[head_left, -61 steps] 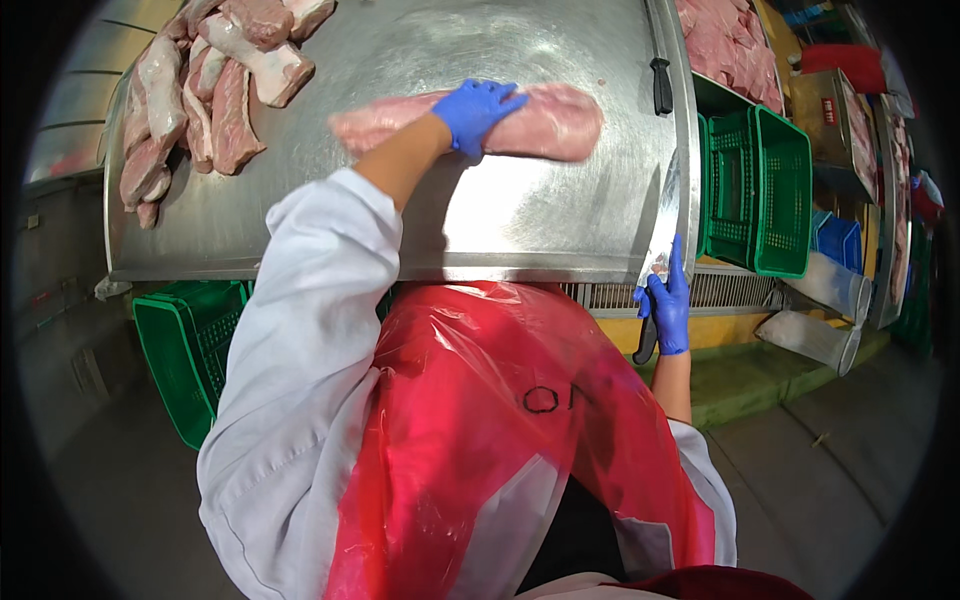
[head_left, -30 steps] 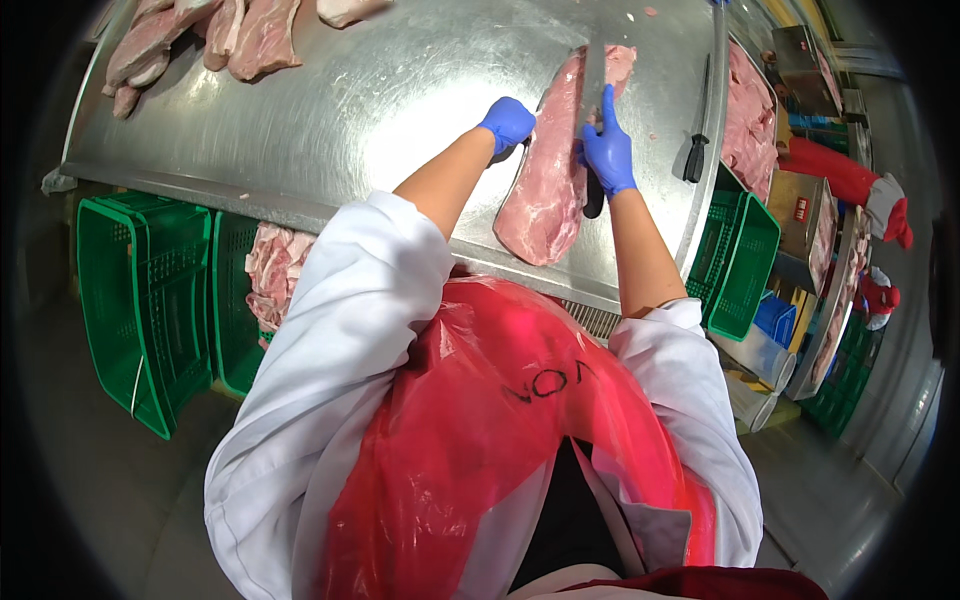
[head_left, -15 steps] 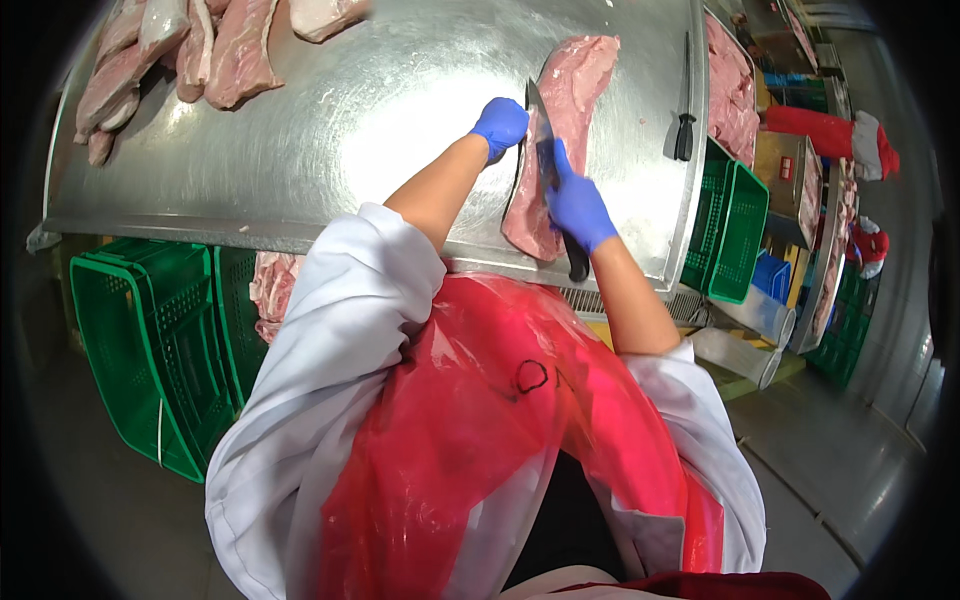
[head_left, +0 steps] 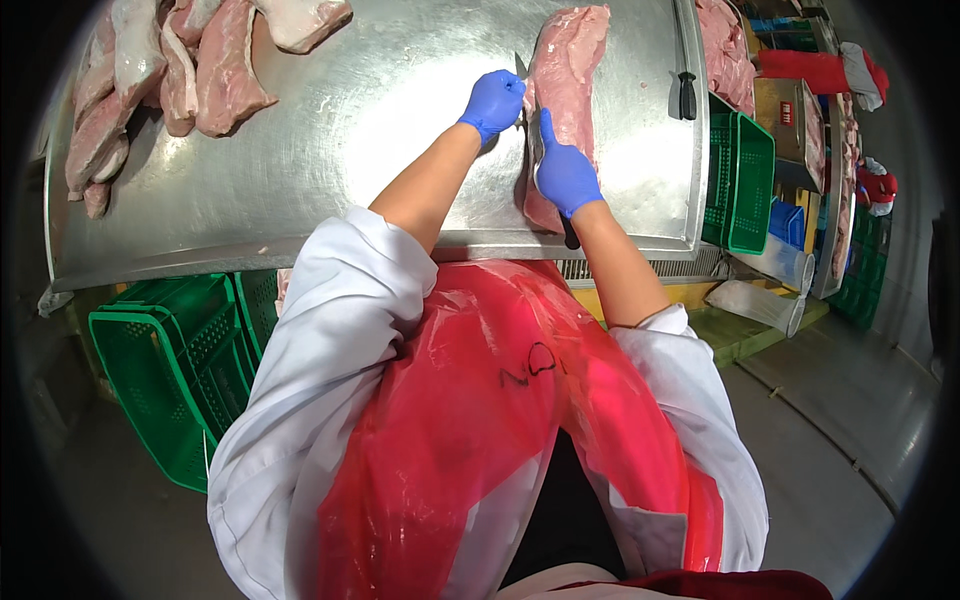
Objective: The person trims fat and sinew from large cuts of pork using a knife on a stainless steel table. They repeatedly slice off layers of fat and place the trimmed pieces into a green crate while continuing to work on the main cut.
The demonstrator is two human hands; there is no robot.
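I am gripping the knife (head_left: 524, 110) in my right hand (head_left: 563, 172) and pinching the long meat slab (head_left: 562, 95) on the steel table (head_left: 300, 180) with my left hand (head_left: 494, 100), the cutting only just starting.

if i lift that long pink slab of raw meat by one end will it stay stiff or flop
The long pink slab of raw meat would probably sag; it lies slack and flat on the steel table. Its wet sheen suggests it is slippery. It looks thick, so likely heavy.
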